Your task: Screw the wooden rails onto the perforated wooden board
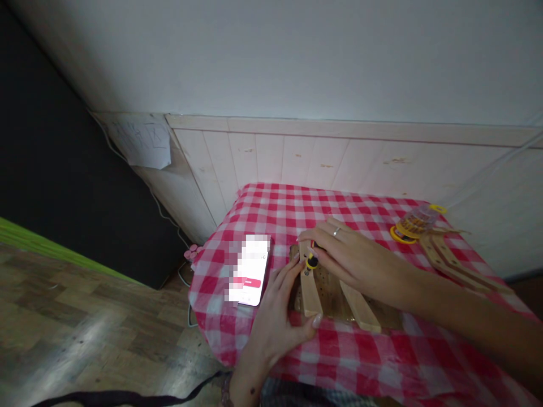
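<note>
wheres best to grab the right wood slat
Take the wood slat by its near end, fingers pinching the long edges from above: it is a narrow flat strip on the holed wooden board, its far end under the right hand.

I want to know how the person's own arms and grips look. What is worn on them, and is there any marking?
Both grips are bare, without gloves, and the forearms show no sleeves. The right grip wears a thin silver ring on one finger. The left grip has long, pale nails, and a dark band, perhaps a bracelet, sits at its wrist.
</note>
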### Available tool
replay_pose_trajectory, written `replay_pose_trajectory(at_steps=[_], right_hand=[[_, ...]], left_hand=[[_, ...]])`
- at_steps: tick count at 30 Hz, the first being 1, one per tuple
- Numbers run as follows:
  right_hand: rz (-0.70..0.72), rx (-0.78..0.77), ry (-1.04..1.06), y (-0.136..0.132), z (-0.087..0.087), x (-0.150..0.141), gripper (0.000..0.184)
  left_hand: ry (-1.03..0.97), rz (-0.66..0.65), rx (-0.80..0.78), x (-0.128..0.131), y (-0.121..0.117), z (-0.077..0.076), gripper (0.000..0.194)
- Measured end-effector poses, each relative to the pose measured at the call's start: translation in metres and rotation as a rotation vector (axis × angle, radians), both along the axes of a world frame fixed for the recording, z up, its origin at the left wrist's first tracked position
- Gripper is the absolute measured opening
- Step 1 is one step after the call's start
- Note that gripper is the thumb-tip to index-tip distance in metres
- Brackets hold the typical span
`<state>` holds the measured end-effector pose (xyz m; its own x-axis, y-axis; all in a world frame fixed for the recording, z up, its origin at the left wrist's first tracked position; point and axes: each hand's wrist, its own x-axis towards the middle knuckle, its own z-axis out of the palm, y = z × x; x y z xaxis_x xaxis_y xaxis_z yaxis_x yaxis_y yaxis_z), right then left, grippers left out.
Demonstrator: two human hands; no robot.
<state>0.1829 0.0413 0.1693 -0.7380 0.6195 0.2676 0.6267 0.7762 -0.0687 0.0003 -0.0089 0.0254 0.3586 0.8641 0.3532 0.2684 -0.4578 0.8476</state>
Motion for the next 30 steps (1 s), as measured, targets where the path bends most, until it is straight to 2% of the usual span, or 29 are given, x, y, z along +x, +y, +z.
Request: replay_pose_trajectory(at_steps=[7, 12, 16, 21, 23, 25, 30], right_hand=[[0.047, -0.185, 0.095, -0.002, 0.002, 0.014, 0.028], [-0.126, -0.289, 0.148, -0.005, 0.001, 0.006, 0.025], [-0.143, -0.231, 0.125, -0.002, -0.005, 0.002, 0.030], [-0.109, 0.053, -0.100, 0.001, -0.003, 0.000, 0.028], [-0.129, 0.111, -0.183, 0.001, 0.000, 0.001, 0.025], [-0.135, 0.094, -0.205, 0.000, 0.000, 0.003, 0.025], [0.002, 0.006, -0.090, -0.001, -0.005, 0.015, 0.028]], left_hand=[[-0.002, 0.000, -0.008, 0.000, 0.000, 0.004, 0.078], [0.004, 0.000, -0.019, 0.001, 0.000, 0.003, 0.079], [0.001, 0.002, -0.027, 0.000, 0.000, 0.004, 0.078], [-0.001, -0.009, -0.017, 0.000, 0.000, 0.004, 0.078], [-0.004, -0.017, -0.015, -0.001, 0.000, 0.004, 0.077], [-0.009, -0.022, -0.018, -0.001, -0.001, 0.005, 0.077], [-0.010, -0.015, -0.027, -0.001, -0.001, 0.004, 0.079]])
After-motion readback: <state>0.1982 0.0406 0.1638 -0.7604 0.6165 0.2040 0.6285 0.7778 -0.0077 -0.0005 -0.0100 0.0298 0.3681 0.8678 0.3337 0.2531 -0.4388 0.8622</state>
